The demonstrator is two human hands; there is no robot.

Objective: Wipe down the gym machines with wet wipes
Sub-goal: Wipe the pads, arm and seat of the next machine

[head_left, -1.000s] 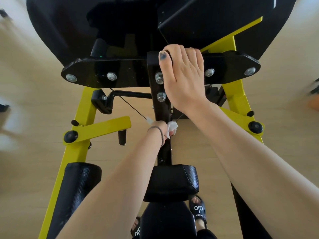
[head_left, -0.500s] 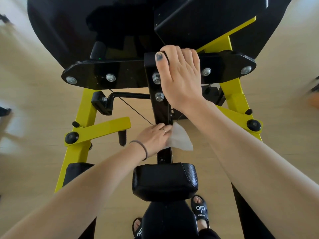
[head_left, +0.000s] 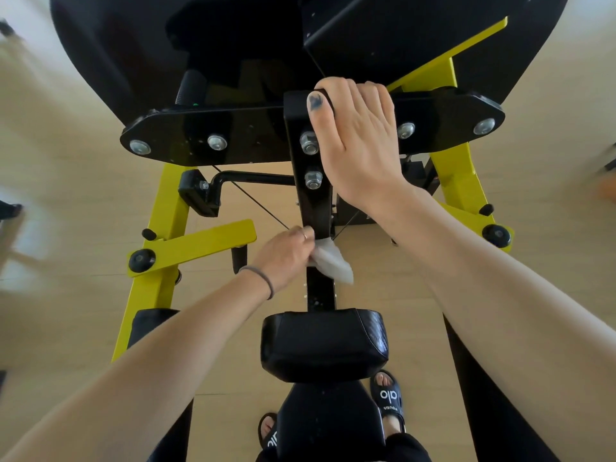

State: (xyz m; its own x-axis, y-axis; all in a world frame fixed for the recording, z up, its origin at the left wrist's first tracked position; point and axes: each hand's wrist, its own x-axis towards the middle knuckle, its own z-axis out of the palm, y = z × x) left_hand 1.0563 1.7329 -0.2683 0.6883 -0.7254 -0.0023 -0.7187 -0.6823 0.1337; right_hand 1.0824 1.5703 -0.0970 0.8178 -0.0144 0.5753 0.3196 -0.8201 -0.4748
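A yellow and black gym machine fills the view, with a black centre post (head_left: pixel 313 208) running down to a black pad (head_left: pixel 325 345). My left hand (head_left: pixel 286 255) holds a white wet wipe (head_left: pixel 331 261) against the left side of the post, just above the pad. My right hand (head_left: pixel 358 138) grips the top of the post where it meets the black cross plate (head_left: pixel 206 135), fingers curled over the far edge and thumb along the front.
Yellow frame legs (head_left: pixel 166 221) stand left and right, with a yellow lever arm (head_left: pixel 196 245) and a black crank handle (head_left: pixel 206 191) at left. A long black pad (head_left: pixel 150 328) lies lower left. My sandalled feet (head_left: pixel 390 401) stand on the pale wood floor.
My left hand with the wipe turned from gripping it close against the post to sliding slightly down its left side, and the wipe now hangs unfolded. The right hand stayed put.
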